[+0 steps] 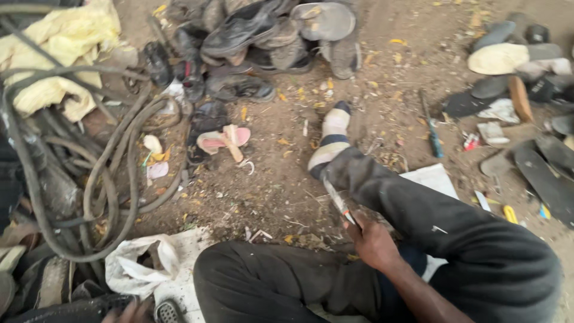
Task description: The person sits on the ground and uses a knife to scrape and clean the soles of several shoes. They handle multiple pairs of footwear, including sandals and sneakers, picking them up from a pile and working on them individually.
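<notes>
Here the right hand (pixel 373 239) is closed around a thin blade-like tool (pixel 338 202), perhaps a knife, angled up past the trouser knee. Left hand (pixel 134 311), barely visible, touches a dark shoe (pixel 78 310); its grip is unclear.

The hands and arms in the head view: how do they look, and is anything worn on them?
The right hand and its forearm are bare: no glove, sleeve, watch or ring shows. The left hand is only partly visible at the bottom edge, also ungloved as far as it shows; its arm is out of frame.
</notes>
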The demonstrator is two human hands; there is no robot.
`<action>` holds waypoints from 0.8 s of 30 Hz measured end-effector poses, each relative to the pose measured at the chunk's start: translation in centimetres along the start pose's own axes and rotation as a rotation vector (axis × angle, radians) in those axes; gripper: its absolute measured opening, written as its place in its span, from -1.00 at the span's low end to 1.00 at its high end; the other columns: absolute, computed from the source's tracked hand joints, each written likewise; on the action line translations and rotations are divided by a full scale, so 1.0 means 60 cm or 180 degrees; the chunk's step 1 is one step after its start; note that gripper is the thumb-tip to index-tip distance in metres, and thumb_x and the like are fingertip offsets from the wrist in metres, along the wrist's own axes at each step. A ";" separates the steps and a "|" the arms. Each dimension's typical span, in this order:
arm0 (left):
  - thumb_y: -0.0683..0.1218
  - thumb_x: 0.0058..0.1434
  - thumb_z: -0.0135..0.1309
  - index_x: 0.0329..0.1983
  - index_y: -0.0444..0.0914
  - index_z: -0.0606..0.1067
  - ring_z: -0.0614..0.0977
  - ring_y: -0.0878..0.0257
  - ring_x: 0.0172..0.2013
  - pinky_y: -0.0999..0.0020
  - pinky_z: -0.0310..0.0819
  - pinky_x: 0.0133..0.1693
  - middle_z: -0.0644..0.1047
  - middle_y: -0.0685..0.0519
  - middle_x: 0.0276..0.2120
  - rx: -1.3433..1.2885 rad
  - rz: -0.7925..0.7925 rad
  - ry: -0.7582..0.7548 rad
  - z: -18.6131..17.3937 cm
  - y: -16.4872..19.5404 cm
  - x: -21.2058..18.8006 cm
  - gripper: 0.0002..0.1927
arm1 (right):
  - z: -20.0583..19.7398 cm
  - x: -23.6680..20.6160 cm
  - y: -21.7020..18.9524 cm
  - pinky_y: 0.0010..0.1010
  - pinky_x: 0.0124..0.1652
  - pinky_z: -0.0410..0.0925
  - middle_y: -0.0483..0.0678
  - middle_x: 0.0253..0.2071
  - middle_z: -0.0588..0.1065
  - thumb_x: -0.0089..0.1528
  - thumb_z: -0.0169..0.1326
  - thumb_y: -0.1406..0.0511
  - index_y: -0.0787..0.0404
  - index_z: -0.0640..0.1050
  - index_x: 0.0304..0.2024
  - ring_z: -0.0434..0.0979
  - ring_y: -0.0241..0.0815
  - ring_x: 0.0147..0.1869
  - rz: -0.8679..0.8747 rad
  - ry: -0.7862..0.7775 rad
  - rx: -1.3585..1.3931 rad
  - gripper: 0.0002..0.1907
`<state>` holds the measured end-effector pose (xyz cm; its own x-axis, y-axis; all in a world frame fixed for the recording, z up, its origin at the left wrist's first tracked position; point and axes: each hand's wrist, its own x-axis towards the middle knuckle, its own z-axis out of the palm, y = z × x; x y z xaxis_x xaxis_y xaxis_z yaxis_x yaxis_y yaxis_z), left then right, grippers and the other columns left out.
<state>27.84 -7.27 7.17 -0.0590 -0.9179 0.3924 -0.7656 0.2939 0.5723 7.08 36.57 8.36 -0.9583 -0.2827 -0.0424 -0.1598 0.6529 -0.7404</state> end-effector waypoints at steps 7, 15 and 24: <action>-0.08 0.02 0.24 0.39 -0.17 0.38 0.38 -0.22 0.31 -0.08 0.24 0.33 0.36 -0.21 0.31 -0.0542 0.2848 -0.1960 0.259 0.353 -0.011 -0.23 | 0.096 0.005 0.030 0.12 -0.30 0.40 0.25 -0.33 0.58 0.21 0.10 0.05 0.08 0.59 0.02 0.58 0.38 -0.26 0.0148 -0.0517 -0.0407 -0.59; 0.22 0.23 0.15 0.28 -0.11 0.52 0.50 0.02 0.32 -0.11 -0.20 0.57 0.53 -0.06 0.26 0.2441 0.2936 -0.3116 0.408 0.531 0.098 -0.40 | 0.064 0.015 0.020 0.08 -0.12 0.45 0.19 -0.12 0.58 0.26 0.03 0.09 0.04 0.42 0.24 0.61 0.31 -0.14 0.0632 -0.1448 -0.1008 -0.50; -0.10 0.05 0.23 0.21 -0.25 0.47 0.74 -0.04 -0.25 0.05 0.69 -0.17 0.65 -0.11 -0.22 -0.0075 0.1839 -0.2635 0.253 0.427 0.012 -0.40 | 0.047 0.035 -0.040 -0.04 0.08 0.44 0.16 0.20 0.45 0.25 0.11 0.03 0.03 0.33 0.31 0.54 0.26 0.15 -0.0174 -0.0579 -0.1105 -0.38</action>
<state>-1.55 -4.46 11.17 -0.8498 -0.5270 -0.0040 -0.4667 0.7490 0.4702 6.14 32.43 8.13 -0.8934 -0.4233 -0.1504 -0.3101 0.8234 -0.4752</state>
